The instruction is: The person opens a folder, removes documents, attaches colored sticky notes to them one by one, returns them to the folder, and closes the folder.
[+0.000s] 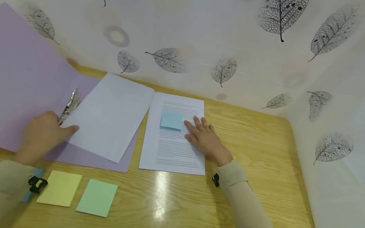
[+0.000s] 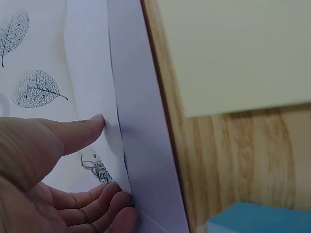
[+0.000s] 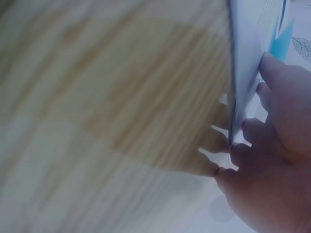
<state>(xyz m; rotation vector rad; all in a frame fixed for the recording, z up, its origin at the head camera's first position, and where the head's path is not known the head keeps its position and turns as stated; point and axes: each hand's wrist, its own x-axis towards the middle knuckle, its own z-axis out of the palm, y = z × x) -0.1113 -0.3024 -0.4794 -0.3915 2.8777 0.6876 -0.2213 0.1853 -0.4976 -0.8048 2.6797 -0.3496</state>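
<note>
The page (image 1: 176,149) lay right of the folder (image 1: 9,79), under the right hand's (image 1: 206,138) spread fingers at its right side, with blue notes (image 1: 172,120) just left of the fingertips. The left hand (image 1: 41,132), thumb apart from bent fingers, was at the clip's (image 1: 69,106) near end, thumb over the sheet's (image 1: 112,118) left edge.

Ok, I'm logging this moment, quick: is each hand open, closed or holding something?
Left hand: by the metal clip; whether it grips it cannot be told.
Right hand: open, fingers spread on the printed page.
</note>
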